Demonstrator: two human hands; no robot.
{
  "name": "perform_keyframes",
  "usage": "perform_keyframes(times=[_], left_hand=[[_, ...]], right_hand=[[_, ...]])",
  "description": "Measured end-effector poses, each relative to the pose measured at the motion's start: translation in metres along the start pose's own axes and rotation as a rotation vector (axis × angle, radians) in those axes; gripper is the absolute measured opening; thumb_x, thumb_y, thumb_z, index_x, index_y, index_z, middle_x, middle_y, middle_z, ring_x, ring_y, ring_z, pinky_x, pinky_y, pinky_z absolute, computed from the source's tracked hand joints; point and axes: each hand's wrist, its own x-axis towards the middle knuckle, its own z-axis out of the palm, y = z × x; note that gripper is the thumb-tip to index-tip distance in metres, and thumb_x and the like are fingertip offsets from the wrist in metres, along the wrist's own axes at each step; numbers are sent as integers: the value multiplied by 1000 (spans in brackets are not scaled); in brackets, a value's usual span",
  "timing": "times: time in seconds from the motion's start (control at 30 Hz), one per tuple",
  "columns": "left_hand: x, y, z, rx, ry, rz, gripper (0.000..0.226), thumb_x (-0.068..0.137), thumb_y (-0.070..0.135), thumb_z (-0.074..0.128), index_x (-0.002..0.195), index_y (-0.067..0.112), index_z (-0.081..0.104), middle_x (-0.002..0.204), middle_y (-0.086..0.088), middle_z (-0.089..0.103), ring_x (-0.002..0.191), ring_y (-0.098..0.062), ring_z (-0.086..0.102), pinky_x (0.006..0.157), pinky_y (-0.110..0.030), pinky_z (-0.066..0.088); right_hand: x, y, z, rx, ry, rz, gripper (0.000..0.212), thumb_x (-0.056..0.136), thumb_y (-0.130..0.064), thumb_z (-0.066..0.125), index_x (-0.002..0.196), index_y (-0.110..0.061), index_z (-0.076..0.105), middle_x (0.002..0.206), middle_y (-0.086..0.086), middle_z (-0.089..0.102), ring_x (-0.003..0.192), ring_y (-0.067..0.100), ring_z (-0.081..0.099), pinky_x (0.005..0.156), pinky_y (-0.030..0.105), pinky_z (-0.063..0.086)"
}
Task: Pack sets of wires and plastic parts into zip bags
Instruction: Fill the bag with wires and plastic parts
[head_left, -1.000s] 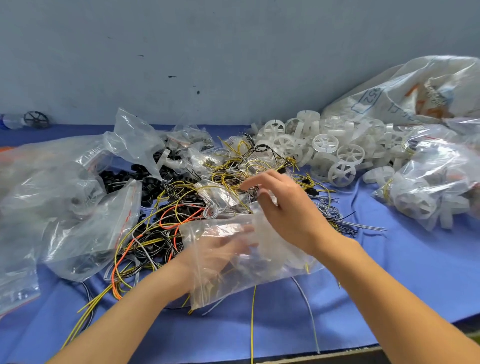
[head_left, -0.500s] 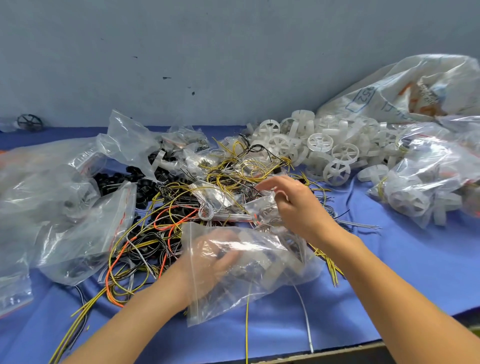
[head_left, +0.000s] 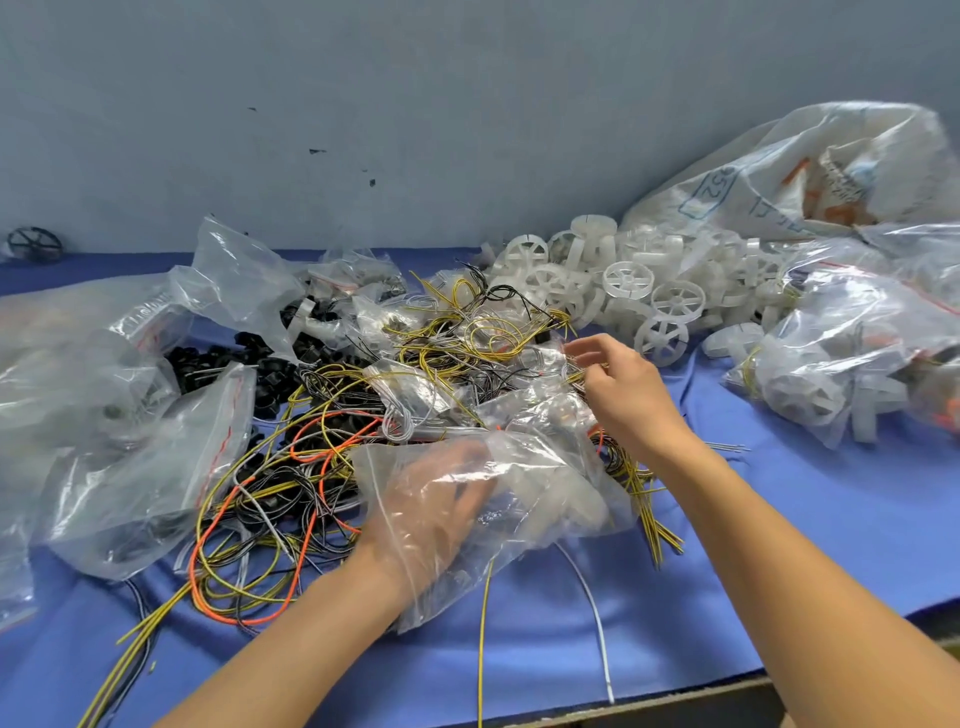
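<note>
**Zip bag in my left hand, right hand at the wires**

The clear plastic zip bag (head_left: 545, 467) lies near the middle of the table, on the near edge of the wire tangle, with pale white plastic parts (head_left: 566, 506) showing dimly inside it. My left hand (head_left: 436, 504) shows only through the bag's film. Its fingers point right and look loose and fairly straight, not clenched. I cannot tell whether the hand is inside the bag or under it.

My right hand (head_left: 628, 395) is just beyond the bag, over the far right side of the tangle. Its fingers (head_left: 589, 345) are half curled at some yellow strands and a small crumpled clear bag (head_left: 540, 358). I cannot tell whether they pinch anything.

The loose tangle of yellow, black, orange and white wires (head_left: 291, 483) spreads left of and beyond the bag, and a few yellow ends trail off the near edge. Farther left among the wires sits a heap of small black plastic parts (head_left: 223, 358), with several crumpled clear bags (head_left: 145, 452) overlapping it at the left.

To the far right is a pile of white spoked plastic wheels (head_left: 623, 280). Right of that are filled clear bags of the same wheels (head_left: 841, 364), and behind them a large printed translucent sack (head_left: 805, 171). Everything rests on a blue cloth-covered table (head_left: 831, 519) set against a grey wall (head_left: 467, 104). One black spoked wheel (head_left: 34, 244) stands at the far left.
</note>
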Motion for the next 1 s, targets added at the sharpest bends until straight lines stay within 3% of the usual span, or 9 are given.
perform_keyframes(times=[0.07,0.2,0.3,0.4,0.47,0.57,0.67,0.87,1.0], left_hand=[[1,-4,-1,-57,-10,67,23,97,31,53,108,17,66,105,6,66,89,-4,53,81,-15,37],[5,-23,-15,-198,-259,51,29,95,48,50,112,33,69,105,17,69,99,4,63,93,-28,50],[7,-37,-38,-315,-387,-62,19,92,49,57,104,47,71,98,18,73,85,-3,70,76,-28,57],[9,-51,-71,-461,-523,-162,19,94,36,60,108,34,72,82,7,73,67,-6,66,61,-23,54],[12,-56,-87,-547,-454,-236,21,97,26,56,109,29,73,87,0,75,74,-15,68,68,-27,58],[20,-60,-95,-763,-130,-424,42,98,-3,41,92,17,77,76,-6,69,54,-15,60,48,-22,51],[28,-64,-101,-858,81,-582,34,97,-5,39,100,9,69,76,-6,68,48,-11,58,41,-20,47],[31,-66,-104,-887,168,-664,29,98,1,40,99,13,67,70,3,68,47,-6,59,42,-17,49],[32,-64,-105,-883,184,-694,26,98,3,42,100,15,65,77,0,65,47,-5,59,42,-18,49]], right_hand=[[2,4,-1,-8,-5,22,38,93,-5,38,121,-17,62,121,4,62,106,18,55,83,28,40],[5,13,-5,-73,-38,61,40,94,-7,36,125,-19,59,127,8,58,111,23,54,92,35,45],[7,21,-4,-181,-128,78,42,96,-9,35,131,-18,54,133,12,53,119,27,51,97,39,44],[6,28,-1,-287,-255,92,43,97,-11,36,138,-18,48,140,12,50,127,27,47,102,41,42],[6,29,0,-334,-320,86,40,99,-14,39,138,-17,48,141,11,50,125,27,50,100,38,43],[7,29,1,-360,-331,70,38,100,-18,42,136,-16,52,139,11,53,119,28,55,96,37,46],[9,28,0,-337,-320,57,39,98,-13,41,134,-15,54,134,9,57,108,25,59,84,31,46],[17,37,-4,-260,-265,113,43,95,-7,36,128,-23,59,118,9,64,77,17,57,56,27,39],[21,41,-5,-295,-185,129,41,94,-10,39,125,-23,61,121,9,65,101,25,59,77,35,51]])
